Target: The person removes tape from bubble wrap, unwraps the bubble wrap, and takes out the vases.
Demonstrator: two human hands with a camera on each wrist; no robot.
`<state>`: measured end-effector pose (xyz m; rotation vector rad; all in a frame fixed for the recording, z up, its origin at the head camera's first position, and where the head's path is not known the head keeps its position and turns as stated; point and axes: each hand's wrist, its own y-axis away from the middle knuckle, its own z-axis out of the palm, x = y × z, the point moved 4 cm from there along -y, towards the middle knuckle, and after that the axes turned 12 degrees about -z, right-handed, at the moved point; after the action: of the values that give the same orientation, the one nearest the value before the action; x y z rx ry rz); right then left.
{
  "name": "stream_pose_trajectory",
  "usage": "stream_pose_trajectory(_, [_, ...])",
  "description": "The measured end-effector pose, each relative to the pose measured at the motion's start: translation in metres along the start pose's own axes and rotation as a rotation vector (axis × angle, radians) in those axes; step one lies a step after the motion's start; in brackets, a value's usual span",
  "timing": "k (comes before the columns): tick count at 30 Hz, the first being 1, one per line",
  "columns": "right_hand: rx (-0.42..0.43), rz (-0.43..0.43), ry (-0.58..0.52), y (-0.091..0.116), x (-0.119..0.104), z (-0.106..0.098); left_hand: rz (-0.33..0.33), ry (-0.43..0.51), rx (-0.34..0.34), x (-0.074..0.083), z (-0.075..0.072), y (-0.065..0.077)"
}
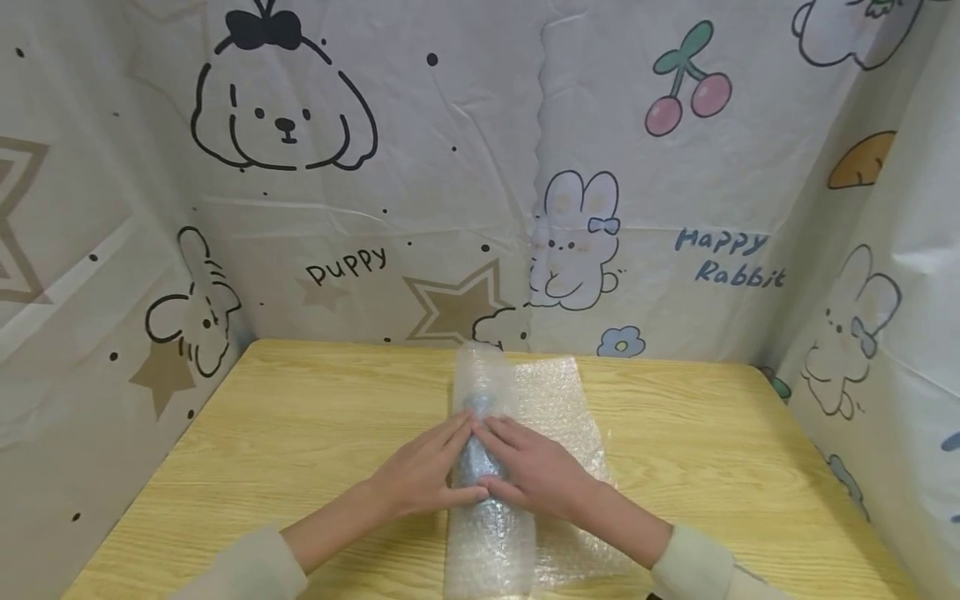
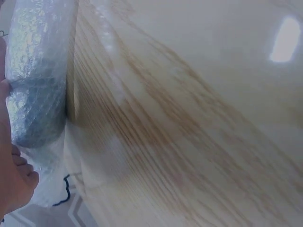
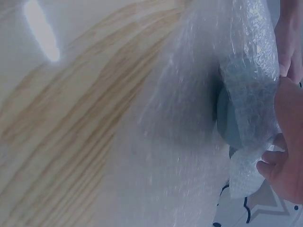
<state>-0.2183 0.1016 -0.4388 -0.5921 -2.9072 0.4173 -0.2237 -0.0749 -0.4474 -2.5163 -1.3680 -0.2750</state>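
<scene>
A long roll of bubble wrap (image 1: 491, 542) lies lengthwise on the table, folded over a bluish, rounded object (image 1: 480, 462) whose exact kind I cannot tell through the layers. My left hand (image 1: 423, 471) rests on the roll's left side, fingers extended and thumb out. From the right, my right hand (image 1: 543, 475) presses on the same stretch, its fingertips meeting the left ones on top. In the right wrist view, the end of the blue-grey object (image 3: 228, 118) shows beneath the wrap. The left wrist view shows the rounded bundle (image 2: 38, 104) beside the left fingers.
A loose flat part of the bubble wrap (image 1: 558, 408) spreads rightward from the roll. The wood-grain table (image 1: 322, 417) meets printed cloth (image 1: 450, 208) at the back and both sides.
</scene>
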Motion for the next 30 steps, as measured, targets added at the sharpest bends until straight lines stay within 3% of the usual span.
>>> stream_pose_trajectory(7, [-0.052, 0.012, -0.008, -0.013, -0.007, 0.001, 0.019, 0.015, -0.022, -0.012, 0.001, 0.008])
stream_pose_trajectory(13, [-0.06, 0.047, -0.042, -0.011, -0.006, 0.002, 0.011, 0.033, -0.049, -0.015, 0.005, 0.007])
stream_pose_trajectory(24, [0.022, 0.177, -0.09, 0.015, 0.021, -0.013, -0.011, 0.029, -0.051, -0.015, 0.0, 0.006])
stream_pose_trajectory(30, [-0.021, 0.287, -0.131, 0.036, 0.037, -0.011, -0.003, 0.025, -0.035, -0.017, 0.0, 0.006])
